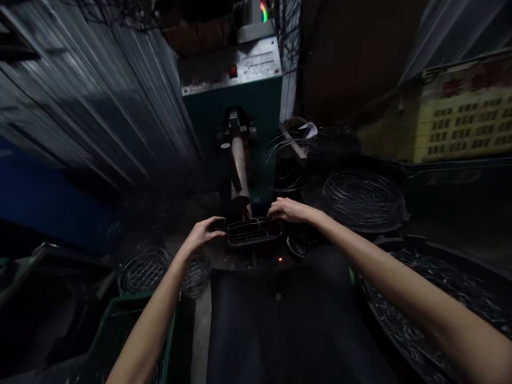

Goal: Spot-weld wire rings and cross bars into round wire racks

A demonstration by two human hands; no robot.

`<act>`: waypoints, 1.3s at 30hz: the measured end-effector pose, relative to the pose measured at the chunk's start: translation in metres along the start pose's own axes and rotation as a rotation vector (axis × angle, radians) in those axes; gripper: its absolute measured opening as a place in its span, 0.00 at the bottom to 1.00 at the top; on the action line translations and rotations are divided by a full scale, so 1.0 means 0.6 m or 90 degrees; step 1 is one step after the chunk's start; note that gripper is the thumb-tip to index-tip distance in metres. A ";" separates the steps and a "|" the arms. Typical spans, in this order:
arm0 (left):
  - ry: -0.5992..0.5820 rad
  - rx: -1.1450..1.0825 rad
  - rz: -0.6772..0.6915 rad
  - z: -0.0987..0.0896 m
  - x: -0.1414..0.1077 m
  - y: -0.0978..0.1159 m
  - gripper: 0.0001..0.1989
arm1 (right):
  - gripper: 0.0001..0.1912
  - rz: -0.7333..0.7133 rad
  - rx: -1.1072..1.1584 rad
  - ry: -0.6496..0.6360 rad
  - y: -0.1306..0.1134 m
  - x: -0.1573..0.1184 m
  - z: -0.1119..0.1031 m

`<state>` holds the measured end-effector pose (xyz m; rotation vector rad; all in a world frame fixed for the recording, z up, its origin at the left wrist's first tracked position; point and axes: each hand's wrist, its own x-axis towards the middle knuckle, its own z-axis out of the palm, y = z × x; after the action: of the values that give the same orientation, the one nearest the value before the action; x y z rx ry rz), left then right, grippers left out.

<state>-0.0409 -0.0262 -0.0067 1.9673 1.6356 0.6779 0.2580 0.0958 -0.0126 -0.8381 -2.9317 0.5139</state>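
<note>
A small wire frame with a rounded outline and crossing wires is tilted below the arm of a green machine. My right hand grips its upper right edge with fingers pressed together. Beside the left end of the frame is my left hand, thumb and fingers apart, with nothing seen between them. The machine's pale cylindrical arm comes down just behind the frame. A tiny orange glow shows below the frame.
Wire rings lie in a round tray at right, above a large dark tub of metal pieces. Round wire grids and a green crate are at lower left. A yellow crate stands at upper right.
</note>
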 end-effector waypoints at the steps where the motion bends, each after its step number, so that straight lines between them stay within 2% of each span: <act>1: 0.021 0.002 0.012 -0.001 -0.002 0.003 0.23 | 0.12 -0.004 -0.004 0.002 -0.010 0.004 -0.002; 4: 0.052 0.061 0.054 0.006 0.000 0.024 0.21 | 0.12 0.001 -0.039 0.011 -0.034 0.014 -0.002; 9: -0.052 0.127 0.060 0.033 0.021 0.054 0.19 | 0.12 -0.010 -0.099 0.008 -0.055 0.021 -0.002; 13: -0.089 0.111 0.073 0.034 0.025 0.058 0.17 | 0.11 -0.003 -0.090 -0.003 -0.063 0.016 -0.010; 26: 0.010 0.162 0.110 0.035 0.044 0.047 0.12 | 0.11 0.034 -0.086 0.053 -0.047 0.030 -0.004; 39: -0.009 0.136 0.077 0.033 0.051 0.048 0.11 | 0.11 0.049 -0.029 0.037 -0.048 0.030 0.001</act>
<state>-0.0015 -0.0020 -0.0009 2.2321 1.6492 0.5518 0.2280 0.0820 -0.0044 -0.9581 -2.8775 0.4201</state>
